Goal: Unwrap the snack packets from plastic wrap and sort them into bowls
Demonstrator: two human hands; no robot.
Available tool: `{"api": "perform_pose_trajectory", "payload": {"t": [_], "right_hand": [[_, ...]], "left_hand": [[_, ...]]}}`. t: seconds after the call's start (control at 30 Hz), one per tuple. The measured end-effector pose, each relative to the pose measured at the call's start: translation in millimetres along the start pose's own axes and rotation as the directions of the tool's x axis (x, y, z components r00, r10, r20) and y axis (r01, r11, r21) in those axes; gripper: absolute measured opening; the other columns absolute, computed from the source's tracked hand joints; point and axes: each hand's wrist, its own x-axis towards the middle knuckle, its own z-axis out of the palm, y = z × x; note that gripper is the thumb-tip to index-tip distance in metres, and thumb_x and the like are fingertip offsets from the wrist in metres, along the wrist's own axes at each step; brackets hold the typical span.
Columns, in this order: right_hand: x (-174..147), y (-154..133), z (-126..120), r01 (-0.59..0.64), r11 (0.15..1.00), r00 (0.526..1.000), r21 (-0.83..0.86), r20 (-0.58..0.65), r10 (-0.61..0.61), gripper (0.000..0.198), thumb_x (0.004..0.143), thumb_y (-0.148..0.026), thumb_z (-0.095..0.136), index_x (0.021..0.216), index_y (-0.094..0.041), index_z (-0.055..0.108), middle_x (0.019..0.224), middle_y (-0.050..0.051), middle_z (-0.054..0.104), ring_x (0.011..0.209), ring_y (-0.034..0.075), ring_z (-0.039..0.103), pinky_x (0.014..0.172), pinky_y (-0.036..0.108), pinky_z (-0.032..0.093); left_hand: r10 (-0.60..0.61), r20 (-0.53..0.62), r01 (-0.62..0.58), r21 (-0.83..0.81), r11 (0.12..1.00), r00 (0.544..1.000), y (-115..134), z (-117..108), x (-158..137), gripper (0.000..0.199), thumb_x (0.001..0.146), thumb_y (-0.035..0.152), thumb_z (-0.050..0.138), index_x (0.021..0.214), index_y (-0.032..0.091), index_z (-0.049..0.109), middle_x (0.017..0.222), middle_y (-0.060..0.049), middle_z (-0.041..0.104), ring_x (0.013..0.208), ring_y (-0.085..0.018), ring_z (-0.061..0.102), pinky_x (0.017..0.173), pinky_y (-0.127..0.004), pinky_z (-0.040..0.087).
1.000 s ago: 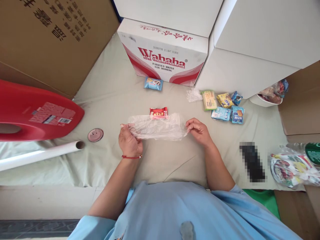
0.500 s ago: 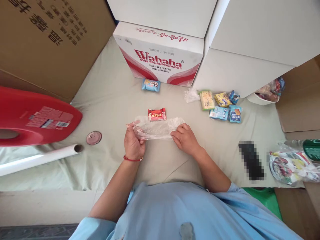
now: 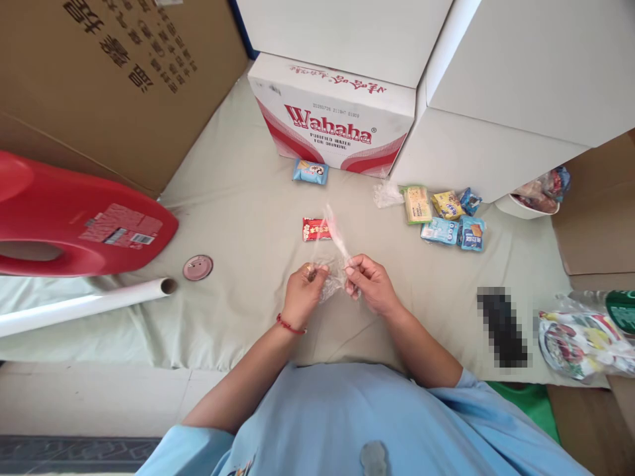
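Note:
Between my two hands is a clear plastic bag [image 3: 331,281], crumpled, with a twisted strip of it sticking up and away from me. My left hand [image 3: 305,291] is closed on the bag's left side, thumb pressed on top. A pinch of my right hand [image 3: 371,284] grips the bag at its right, where the twisted strip rises. Just beyond the bag lies a small red snack packet [image 3: 315,229], its right end partly behind the see-through strip. Farther off, a light blue snack packet [image 3: 310,172] rests against the Wahaha carton [image 3: 337,129].
Several small snack packets [image 3: 446,228] and a crumpled clear wrapper [image 3: 387,194] lie to the right, near a white bowl [image 3: 526,206]. A blurred-out dark object [image 3: 502,327] is at right. Leftward are a pinkish round badge [image 3: 198,267], a white tube [image 3: 89,304] and a red jug [image 3: 99,218].
My hands have come together from the bag's two ends. The bag, stretched out flat before, is now bunched, with a strip pointing up. The camera view has shifted slightly.

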Motion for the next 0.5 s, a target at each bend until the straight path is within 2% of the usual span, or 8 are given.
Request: {"api": "perform_pose_trajectory", "payload": {"t": [0.07, 0.13, 0.23, 0.3, 0.4, 0.47, 0.5], "right_hand": [[0, -5, -3, -0.045, 0.994, 0.996, 0.099, -0.078, 0.053, 0.044, 0.075, -0.058, 0.081, 0.09, -0.024, 0.055, 0.054, -0.01, 0.052, 0.044, 0.009, 0.048, 0.038, 0.019, 0.032], [-1, -10, -11, -0.09, 0.982, 0.981, 0.169, -0.157, 0.117, 0.046, 0.07, -0.054, 0.085, 0.089, -0.024, 0.055, 0.054, -0.011, 0.046, 0.041, 0.007, 0.044, 0.034, 0.017, 0.025], [-5, -13, -27, -0.129, 0.97, 0.956, 0.207, -0.236, 0.177, 0.047, 0.066, -0.05, 0.088, 0.088, -0.024, 0.055, 0.054, -0.013, 0.04, 0.038, 0.005, 0.038, 0.032, 0.016, 0.019], [-9, -13, -38, -0.138, 0.973, 0.943, 0.187, -0.276, 0.187, 0.048, 0.066, -0.052, 0.088, 0.086, -0.024, 0.055, 0.054, -0.013, 0.04, 0.037, 0.004, 0.034, 0.032, 0.017, 0.016], [-16, -9, -52, -0.153, 0.983, 0.926, 0.104, -0.333, 0.18, 0.047, 0.069, -0.057, 0.085, 0.084, -0.023, 0.056, 0.055, -0.012, 0.041, 0.037, 0.004, 0.032, 0.031, 0.018, 0.015], [-20, -6, -59, -0.16, 0.987, 0.917, 0.005, -0.371, 0.15, 0.044, 0.072, -0.058, 0.082, 0.083, -0.023, 0.057, 0.055, -0.011, 0.041, 0.037, 0.005, 0.034, 0.032, 0.019, 0.017], [-22, -5, -62, -0.166, 0.985, 0.913, -0.052, -0.385, 0.134, 0.043, 0.074, -0.058, 0.081, 0.082, -0.024, 0.057, 0.054, -0.011, 0.04, 0.037, 0.006, 0.035, 0.032, 0.02, 0.019]], "left_hand": [[-0.034, -0.011, 0.031, -0.168, 0.985, 0.999, 4, -3, 2, 0.044, 0.082, 0.062, 0.066, 0.078, 0.019, 0.066, 0.071, 0.0, 0.063, 0.068, -0.015, 0.058, 0.067, -0.028, 0.048], [-0.089, -0.023, 0.076, -0.344, 0.936, 0.996, 8, -9, 4, 0.045, 0.079, 0.063, 0.07, 0.079, 0.019, 0.064, 0.072, 0.0, 0.064, 0.067, -0.014, 0.06, 0.064, -0.026, 0.05], [-0.196, 0.009, 0.179, -0.456, 0.872, 0.981, 10, -22, 5, 0.047, 0.074, 0.064, 0.078, 0.079, 0.02, 0.062, 0.061, 0.005, 0.057, 0.053, -0.012, 0.056, 0.048, -0.023, 0.042], [-0.249, 0.038, 0.24, -0.428, 0.871, 0.968, 9, -32, 5, 0.05, 0.074, 0.069, 0.075, 0.076, 0.02, 0.064, 0.048, 0.008, 0.045, 0.041, -0.01, 0.044, 0.039, -0.022, 0.031], [-0.304, 0.144, 0.333, -0.278, 0.901, 0.942, 6, -47, 4, 0.061, 0.077, 0.077, 0.067, 0.067, 0.016, 0.069, 0.037, 0.008, 0.033, 0.033, -0.008, 0.029, 0.036, -0.025, 0.022], [-0.339, 0.187, 0.372, -0.186, 0.909, 0.922, 3, -56, 3, 0.066, 0.076, 0.079, 0.067, 0.064, 0.015, 0.072, 0.035, 0.005, 0.037, 0.033, -0.009, 0.03, 0.037, -0.026, 0.022], [-0.341, 0.19, 0.373, -0.172, 0.912, 0.921, 3, -59, 1, 0.066, 0.074, 0.08, 0.068, 0.064, 0.015, 0.073, 0.038, 0.002, 0.045, 0.036, -0.01, 0.038, 0.038, -0.026, 0.027]]}}
